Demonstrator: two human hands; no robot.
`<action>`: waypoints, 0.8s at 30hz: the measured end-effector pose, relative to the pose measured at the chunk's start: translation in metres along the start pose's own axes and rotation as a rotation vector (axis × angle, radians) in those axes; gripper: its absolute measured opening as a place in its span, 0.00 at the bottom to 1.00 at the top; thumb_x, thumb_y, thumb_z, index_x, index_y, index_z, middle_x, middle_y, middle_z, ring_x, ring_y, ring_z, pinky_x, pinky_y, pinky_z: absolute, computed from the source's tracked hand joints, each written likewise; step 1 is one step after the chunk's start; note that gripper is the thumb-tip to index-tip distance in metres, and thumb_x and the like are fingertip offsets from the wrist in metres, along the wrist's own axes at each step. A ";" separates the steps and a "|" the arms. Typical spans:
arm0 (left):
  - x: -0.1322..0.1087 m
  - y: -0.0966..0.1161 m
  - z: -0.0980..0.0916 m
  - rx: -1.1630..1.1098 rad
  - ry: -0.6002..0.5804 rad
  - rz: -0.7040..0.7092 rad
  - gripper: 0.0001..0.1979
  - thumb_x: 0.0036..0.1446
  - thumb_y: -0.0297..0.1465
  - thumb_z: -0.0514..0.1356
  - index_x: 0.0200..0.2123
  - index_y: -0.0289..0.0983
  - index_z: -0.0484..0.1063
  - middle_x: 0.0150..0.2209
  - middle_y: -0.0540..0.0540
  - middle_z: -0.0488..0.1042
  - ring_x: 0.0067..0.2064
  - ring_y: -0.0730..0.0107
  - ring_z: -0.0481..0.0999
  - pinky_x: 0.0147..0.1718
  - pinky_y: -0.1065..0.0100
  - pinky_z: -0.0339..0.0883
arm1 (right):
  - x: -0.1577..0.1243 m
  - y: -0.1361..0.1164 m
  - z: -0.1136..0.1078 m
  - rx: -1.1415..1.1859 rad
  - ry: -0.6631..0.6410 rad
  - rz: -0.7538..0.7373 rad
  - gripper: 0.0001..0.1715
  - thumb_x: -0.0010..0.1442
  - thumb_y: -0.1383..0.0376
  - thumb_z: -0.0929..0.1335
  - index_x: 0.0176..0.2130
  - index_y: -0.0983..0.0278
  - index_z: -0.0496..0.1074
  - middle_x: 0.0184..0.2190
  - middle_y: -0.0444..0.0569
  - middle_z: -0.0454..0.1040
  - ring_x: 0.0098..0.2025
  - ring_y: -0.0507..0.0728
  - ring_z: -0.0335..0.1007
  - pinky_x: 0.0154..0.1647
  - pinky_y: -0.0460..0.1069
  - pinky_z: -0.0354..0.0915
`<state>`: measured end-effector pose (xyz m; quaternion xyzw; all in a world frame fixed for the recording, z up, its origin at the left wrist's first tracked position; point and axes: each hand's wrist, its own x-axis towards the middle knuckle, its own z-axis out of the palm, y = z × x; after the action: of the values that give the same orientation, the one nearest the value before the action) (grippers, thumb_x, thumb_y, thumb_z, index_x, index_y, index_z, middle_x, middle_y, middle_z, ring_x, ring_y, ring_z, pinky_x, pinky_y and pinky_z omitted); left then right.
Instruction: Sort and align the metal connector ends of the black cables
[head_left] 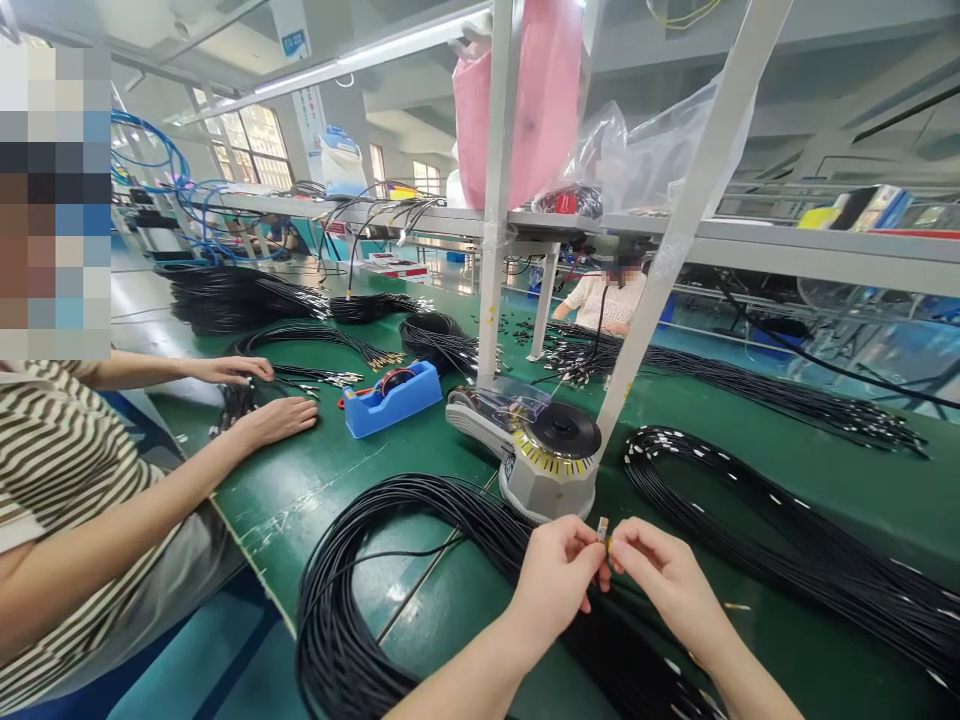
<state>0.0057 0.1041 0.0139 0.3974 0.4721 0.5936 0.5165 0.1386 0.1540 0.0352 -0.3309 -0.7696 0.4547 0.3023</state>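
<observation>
My left hand (pixel 559 570) is closed on a small metal-tipped cable connector (pixel 603 527), which sticks up between its thumb and fingers. Close beside it on the right, my right hand (pixel 660 570) has thumb and forefinger pinched at a tiny yellow piece; its exact shape is too small to tell. Under and around both hands lies a large looped bundle of black cables (pixel 337 580) on the green table (pixel 300 500). Just beyond my hands stands a round white tape dispenser (pixel 555 470) with a black disc on top and yellow strips around its rim.
A blue tape holder (pixel 395 398) stands left of the dispenser. More black cable bundles lie at the right (pixel 787 530) and back left (pixel 225 295). White shelf posts (pixel 499 200) rise from the table. A person in stripes (pixel 75 500) works at the left; another sits across.
</observation>
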 end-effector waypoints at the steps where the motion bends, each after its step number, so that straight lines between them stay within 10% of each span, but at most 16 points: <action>1: 0.000 -0.001 0.000 0.026 0.000 0.004 0.07 0.46 0.33 0.58 0.24 0.35 0.65 0.18 0.50 0.68 0.18 0.75 0.65 0.09 0.78 0.53 | 0.000 0.001 0.001 -0.018 -0.008 -0.007 0.17 0.58 0.57 0.63 0.22 0.62 0.66 0.20 0.43 0.69 0.25 0.54 0.65 0.28 0.47 0.60; 24: -0.004 -0.005 -0.003 0.212 -0.009 0.052 0.05 0.49 0.29 0.55 0.23 0.36 0.65 0.18 0.50 0.68 0.20 0.73 0.67 0.17 0.74 0.56 | 0.002 0.008 0.005 -0.180 0.076 -0.092 0.15 0.57 0.60 0.63 0.21 0.62 0.63 0.21 0.43 0.67 0.26 0.54 0.63 0.29 0.46 0.59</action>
<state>0.0049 0.1003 0.0087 0.4645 0.5193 0.5518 0.4583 0.1355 0.1565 0.0268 -0.3378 -0.8098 0.3565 0.3210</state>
